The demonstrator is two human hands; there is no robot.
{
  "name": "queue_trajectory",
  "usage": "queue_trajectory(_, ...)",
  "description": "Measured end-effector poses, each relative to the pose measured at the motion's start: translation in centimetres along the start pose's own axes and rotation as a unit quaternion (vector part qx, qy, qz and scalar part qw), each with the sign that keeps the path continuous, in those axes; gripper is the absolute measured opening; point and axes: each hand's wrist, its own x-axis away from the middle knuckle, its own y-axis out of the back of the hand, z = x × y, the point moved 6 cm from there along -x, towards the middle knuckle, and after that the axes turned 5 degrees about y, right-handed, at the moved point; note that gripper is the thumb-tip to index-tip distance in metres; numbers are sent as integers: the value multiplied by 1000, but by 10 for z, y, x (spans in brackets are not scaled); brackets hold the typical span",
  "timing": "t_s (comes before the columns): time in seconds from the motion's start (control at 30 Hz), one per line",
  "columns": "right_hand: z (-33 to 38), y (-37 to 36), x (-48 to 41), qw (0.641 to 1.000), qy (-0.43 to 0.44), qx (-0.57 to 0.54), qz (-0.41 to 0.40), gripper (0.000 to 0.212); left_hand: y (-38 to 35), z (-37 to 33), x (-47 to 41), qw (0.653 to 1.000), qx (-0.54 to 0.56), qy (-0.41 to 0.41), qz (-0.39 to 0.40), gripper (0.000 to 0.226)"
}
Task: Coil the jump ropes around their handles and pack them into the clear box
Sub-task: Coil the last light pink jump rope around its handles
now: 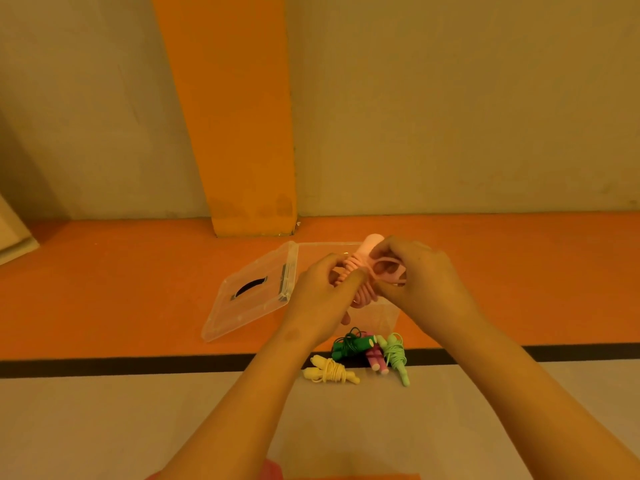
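A pale pink jump rope (364, 258) is held in the air above the clear box (388, 317). My left hand (323, 292) grips its handles, with the cord wound around them in several turns. My right hand (412, 271) pinches a loop of the pink cord beside the handles. On the floor in front of the box lie coiled ropes: a yellow one (329, 371), a dark green one (349, 345), a pink one (375, 358) and a light green one (396, 355). The box is mostly hidden behind my hands.
The clear lid (249, 292) with a black handle slot lies on the orange floor left of the box. A black line (138, 365) separates the orange floor from grey floor. An orange pillar (249, 168) and wall stand behind.
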Motion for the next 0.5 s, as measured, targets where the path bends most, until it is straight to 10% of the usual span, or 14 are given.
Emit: queue_trajectory(0.5,-19,-10,-12,996,-45,-46,-56,29,-8,-3,-16,999,-2,40,9,20)
